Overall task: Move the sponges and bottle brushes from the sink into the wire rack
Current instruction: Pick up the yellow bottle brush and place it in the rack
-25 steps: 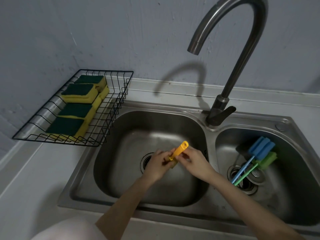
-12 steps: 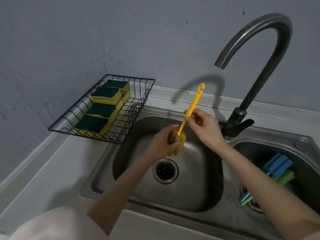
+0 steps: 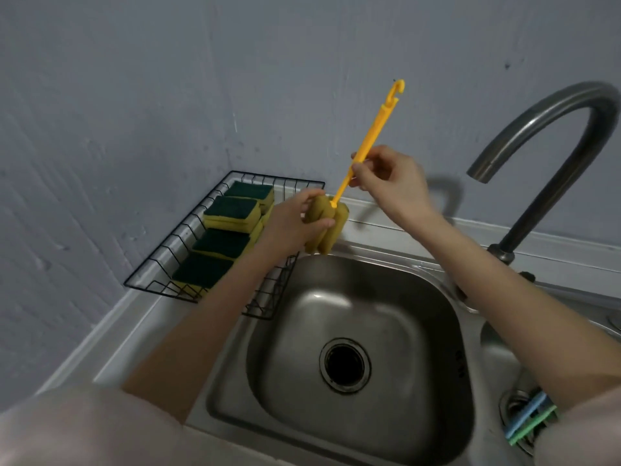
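Note:
I hold a yellow bottle brush (image 3: 371,136) up above the back left rim of the left basin. My left hand (image 3: 292,223) grips its yellow sponge head (image 3: 331,227). My right hand (image 3: 386,178) pinches the thin handle about midway; the hooked end points up toward the wall. The black wire rack (image 3: 174,237) stands on the counter just left of my left hand, with several green-and-yellow sponges (image 3: 232,213) lined up in it. The handles of a blue brush (image 3: 526,415) and a green brush (image 3: 531,428) show in the right basin, mostly hidden by my right arm.
The left basin (image 3: 302,348) of the steel sink holds only its drain (image 3: 345,364). A tall curved faucet (image 3: 554,146) rises at the right between the basins. The grey wall stands close behind the rack and counter.
Both hands lifted the yellow brush out of the left basin, up and to the left, close to the rack. The view shifted, so the right basin now sits at the frame's edge.

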